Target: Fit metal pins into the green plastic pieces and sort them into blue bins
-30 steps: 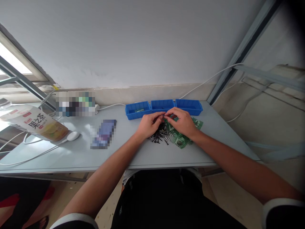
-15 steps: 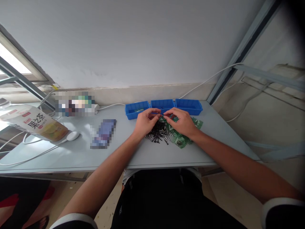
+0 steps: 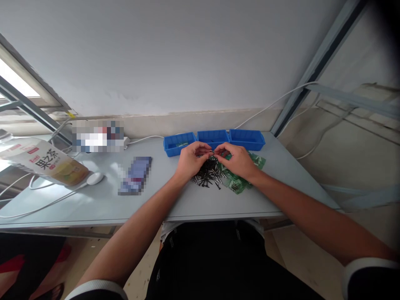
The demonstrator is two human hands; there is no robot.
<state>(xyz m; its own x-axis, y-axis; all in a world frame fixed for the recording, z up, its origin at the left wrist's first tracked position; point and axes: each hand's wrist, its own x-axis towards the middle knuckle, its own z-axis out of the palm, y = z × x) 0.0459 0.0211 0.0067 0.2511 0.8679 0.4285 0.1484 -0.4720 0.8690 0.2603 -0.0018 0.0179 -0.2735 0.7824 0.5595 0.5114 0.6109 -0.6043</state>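
My left hand (image 3: 194, 158) and my right hand (image 3: 235, 159) meet fingertip to fingertip over a heap of dark screws (image 3: 208, 171). Both hands are closed in a pinch, and whatever sits between the fingertips is too small to make out. Under and beside my right hand lie green plastic packets (image 3: 240, 183), some with screws showing in or on them. Just behind my hands stand three blue bins in a row: a left bin (image 3: 168, 150), a middle bin (image 3: 213, 134) and a right bin (image 3: 251, 145). Something small and green lies in the left bin.
On the left a drink bottle (image 3: 46, 160) leans over the table (image 3: 103, 208), near a white round-ended cable (image 3: 95, 178). A blurred flat object (image 3: 136, 175) lies left of my arm. A wall rises behind the bins. At lower left, part of another person's leg (image 3: 37, 258) shows.
My fingertips have drawn slightly closer together above the screws, the right fingers shifting a little. The bins, packets and heap look the same.
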